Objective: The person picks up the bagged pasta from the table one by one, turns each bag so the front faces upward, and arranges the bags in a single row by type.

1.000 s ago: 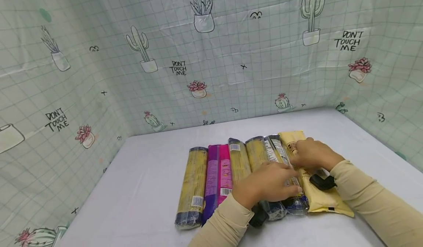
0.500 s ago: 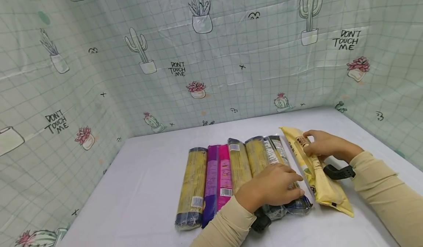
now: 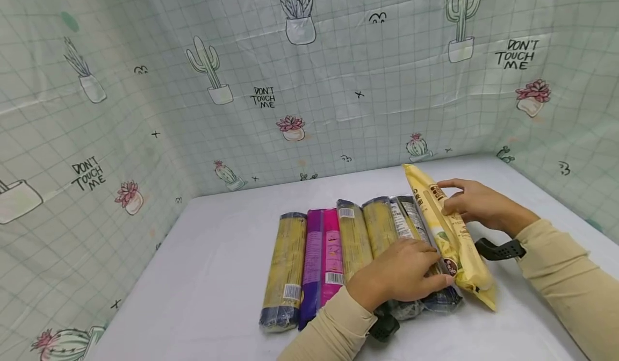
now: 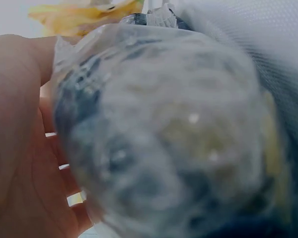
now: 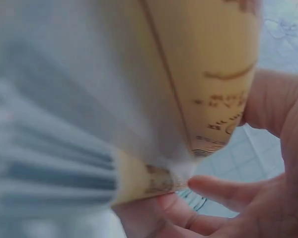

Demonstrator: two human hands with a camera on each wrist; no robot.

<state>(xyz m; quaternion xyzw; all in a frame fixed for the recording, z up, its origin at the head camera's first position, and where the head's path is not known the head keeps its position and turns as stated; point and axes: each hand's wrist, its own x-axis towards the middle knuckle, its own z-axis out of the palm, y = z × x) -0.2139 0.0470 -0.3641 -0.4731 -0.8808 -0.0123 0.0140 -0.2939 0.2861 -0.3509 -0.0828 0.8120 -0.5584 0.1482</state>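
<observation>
My right hand (image 3: 479,204) grips a long yellow packet (image 3: 442,232) by its side, thumb on one face and fingers round the other. The packet is tilted up on its edge, its printed front turned to the left. In the right wrist view the packet (image 5: 213,74) is close and partly blurred. My left hand (image 3: 398,269) rests with loose fingers over the rightmost packets of the row, beside a dark-ended packet with white print (image 3: 408,218). The left wrist view shows the crinkled clear end of a packet (image 4: 169,124) beside the palm.
To the left in the row lie a yellow packet with dark ends (image 3: 284,264), a purple and pink packet (image 3: 323,253) and two more yellow packets, one of them a barcoded packet (image 3: 354,237). White cloth (image 3: 217,275) covers the table. A printed curtain (image 3: 338,81) stands behind.
The right hand has lifted and turned the yellow packet from lying flat onto its edge, and moved slightly right. The left hand has stayed nearly in place.
</observation>
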